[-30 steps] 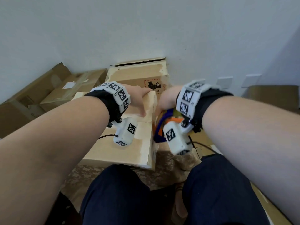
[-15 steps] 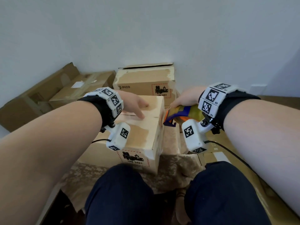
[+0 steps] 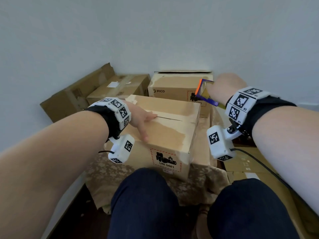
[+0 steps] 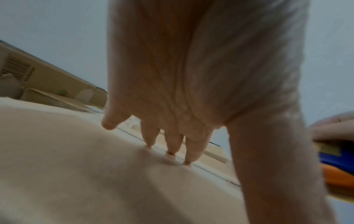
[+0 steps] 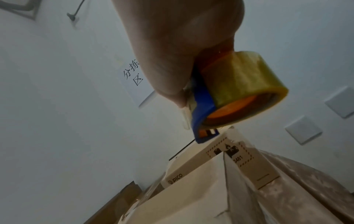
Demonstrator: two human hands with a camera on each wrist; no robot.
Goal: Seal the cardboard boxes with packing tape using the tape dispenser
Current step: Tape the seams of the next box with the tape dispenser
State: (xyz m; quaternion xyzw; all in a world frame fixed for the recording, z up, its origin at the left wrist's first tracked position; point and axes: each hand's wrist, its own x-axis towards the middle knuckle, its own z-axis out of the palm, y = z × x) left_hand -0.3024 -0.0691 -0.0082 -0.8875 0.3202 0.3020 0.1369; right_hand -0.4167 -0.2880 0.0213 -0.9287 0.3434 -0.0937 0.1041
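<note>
**A:** Head cam first: left hand (image 3: 140,120) lies flat on top of the front box (image 3: 165,128), fingers straight and spread by the centre seam (image 3: 170,118), which isn't taped yet. Right hand (image 3: 227,88) has its fingers wrapped round the tape dispenser (image 3: 204,91), raised off the far right corner, not touching. So I'd say we're at the line-up step.

**B:** Left wrist cam agrees, fingertips (image 4: 173,153) pressing right beside the seam (image 4: 210,171). Bit blurry though, so I can't swear both flaps sit flush.

**A:** Right wrist cam: hand (image 5: 172,50) clamped on the dispenser (image 5: 203,112), yellowish tape roll (image 5: 243,84) loaded. Next move needs the blade end down at the far edge, then a pull along the seam.

**B:** The PICO box (image 3: 172,88) behind sits close. More cardboard (image 3: 76,99) left of it.
</note>
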